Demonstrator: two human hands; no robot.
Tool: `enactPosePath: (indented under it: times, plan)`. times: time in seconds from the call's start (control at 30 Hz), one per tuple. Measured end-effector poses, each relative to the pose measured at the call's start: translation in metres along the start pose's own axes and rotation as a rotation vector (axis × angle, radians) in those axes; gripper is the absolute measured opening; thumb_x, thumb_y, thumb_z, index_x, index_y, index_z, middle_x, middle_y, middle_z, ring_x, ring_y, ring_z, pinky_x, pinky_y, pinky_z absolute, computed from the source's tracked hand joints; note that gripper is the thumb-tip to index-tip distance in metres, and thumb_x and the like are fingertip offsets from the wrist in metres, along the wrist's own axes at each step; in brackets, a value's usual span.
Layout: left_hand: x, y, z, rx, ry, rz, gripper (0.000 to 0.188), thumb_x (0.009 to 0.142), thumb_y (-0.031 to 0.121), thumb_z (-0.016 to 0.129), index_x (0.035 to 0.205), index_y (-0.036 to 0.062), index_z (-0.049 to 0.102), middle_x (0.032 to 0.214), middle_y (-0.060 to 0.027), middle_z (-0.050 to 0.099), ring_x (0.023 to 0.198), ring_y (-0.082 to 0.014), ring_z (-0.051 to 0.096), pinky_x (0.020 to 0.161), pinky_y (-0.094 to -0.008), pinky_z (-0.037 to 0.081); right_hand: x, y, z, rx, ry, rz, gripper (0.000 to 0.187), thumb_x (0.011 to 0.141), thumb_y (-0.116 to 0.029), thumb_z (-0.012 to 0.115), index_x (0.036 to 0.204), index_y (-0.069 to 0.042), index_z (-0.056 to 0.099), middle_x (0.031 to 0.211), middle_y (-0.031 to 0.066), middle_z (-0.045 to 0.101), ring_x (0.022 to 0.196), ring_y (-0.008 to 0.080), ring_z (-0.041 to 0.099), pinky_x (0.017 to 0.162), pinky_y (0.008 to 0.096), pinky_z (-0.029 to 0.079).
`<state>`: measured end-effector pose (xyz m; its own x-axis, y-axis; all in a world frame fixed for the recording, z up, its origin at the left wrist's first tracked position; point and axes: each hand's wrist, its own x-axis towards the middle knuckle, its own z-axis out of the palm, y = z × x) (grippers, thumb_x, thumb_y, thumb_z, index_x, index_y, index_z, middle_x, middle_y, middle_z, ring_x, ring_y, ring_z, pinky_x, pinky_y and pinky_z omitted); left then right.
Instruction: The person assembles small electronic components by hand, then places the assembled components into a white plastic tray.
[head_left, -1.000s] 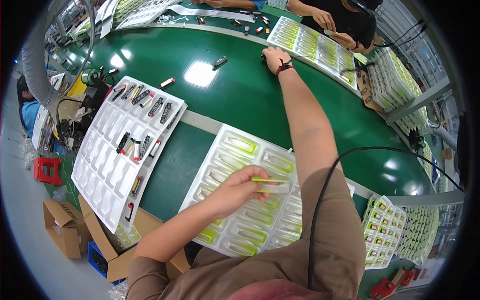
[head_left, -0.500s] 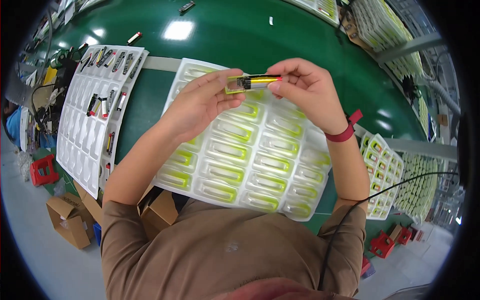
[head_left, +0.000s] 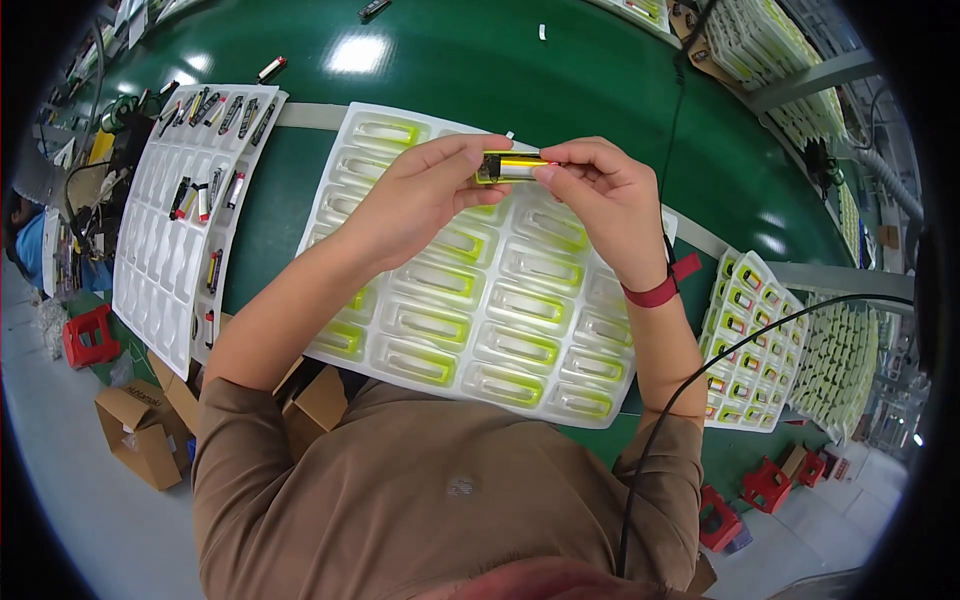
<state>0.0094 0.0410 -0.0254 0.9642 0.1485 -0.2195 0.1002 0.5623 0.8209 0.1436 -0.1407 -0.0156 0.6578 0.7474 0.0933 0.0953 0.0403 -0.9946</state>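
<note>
Above the far part of a white tray (head_left: 374, 350) filled with yellow-green clear plastic cases (head_left: 520, 350), both my hands meet on one small assembly. My left hand (head_left: 430, 200) is closed with its fingers round the end of a yellow-green clear case (head_left: 481, 176). Between thumb and fingertips, my right hand (head_left: 605, 190) pinches the red-tipped end of a slim silver-and-yellow battery (head_left: 517, 167) with a black part at its other end. The battery lies at least partly in the case; my fingers hide both ends.
At the left a white tray (head_left: 148, 265) holds several loose batteries in some pockets. At the right stands a tray (head_left: 772, 352) of cases with parts in them, beside stacked trays (head_left: 840, 365). A black cable (head_left: 760, 328) crosses my right arm. Cardboard boxes (head_left: 150, 440) and red stools (head_left: 88, 338) are below.
The battery sits further left into the case, and my hands are closer together. My right forearm has shifted left. The view has moved slightly, so the trays appear displaced.
</note>
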Motion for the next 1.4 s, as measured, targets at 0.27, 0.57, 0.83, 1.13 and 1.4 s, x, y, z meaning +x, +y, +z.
enactPosePath:
  times: [0.27,0.57,0.83,1.13,1.4]
  plan:
    - [0.002,-0.007,-0.007,-0.010,0.009,-0.006,0.038,0.109,0.020,0.046,0.138,-0.0045,0.053,0.130,-0.0132,0.060,0.111,-0.0212,0.063,0.103,-0.0342,0.050,0.001,-0.002,0.001,-0.161,-0.026,-0.016,0.013,0.090,-0.004,0.074,0.101,0.004,0.074,0.099,0.0073,0.068,0.084,0.0104,0.066,0.075,0.0232,0.054]
    - [0.002,-0.009,-0.009,0.040,0.026,0.013,0.039,0.110,0.022,0.046,0.137,-0.0041,0.053,0.126,-0.0120,0.061,0.108,-0.0201,0.063,0.101,-0.0326,0.050,0.002,0.002,0.011,-0.405,0.026,-0.207,0.012,0.089,-0.003,0.073,0.101,0.000,0.075,0.097,0.0084,0.066,0.078,0.0138,0.064,0.071,0.0256,0.054]
    - [0.005,-0.006,-0.014,-0.024,-0.034,0.004,0.039,0.110,0.022,0.045,0.137,-0.0044,0.052,0.124,-0.0125,0.062,0.104,-0.0194,0.064,0.098,-0.0326,0.050,0.002,0.021,0.014,-0.509,0.142,-0.389,0.032,0.089,-0.006,0.075,0.120,-0.004,0.068,0.099,0.0086,0.063,0.078,0.0146,0.062,0.068,0.0253,0.052]
    - [0.004,-0.007,-0.005,0.533,-0.008,0.171,0.036,0.107,0.017,0.051,0.137,-0.0022,0.054,0.117,-0.0072,0.066,0.102,-0.0133,0.064,0.095,-0.0281,0.051,-0.003,0.027,0.007,0.081,-0.037,0.096,0.033,0.092,-0.010,0.076,0.119,0.001,0.061,0.093,0.0003,0.066,0.077,0.0030,0.059,0.069,0.0188,0.049]
    - [0.010,-0.009,-0.010,0.487,0.008,0.120,0.035,0.106,0.015,0.052,0.137,-0.0007,0.056,0.115,-0.0066,0.067,0.101,-0.0117,0.064,0.094,-0.0258,0.050,-0.002,0.030,0.009,0.139,-0.025,0.139,0.029,0.093,-0.010,0.075,0.116,0.000,0.059,0.095,0.0011,0.066,0.082,0.0037,0.061,0.071,0.0192,0.049]
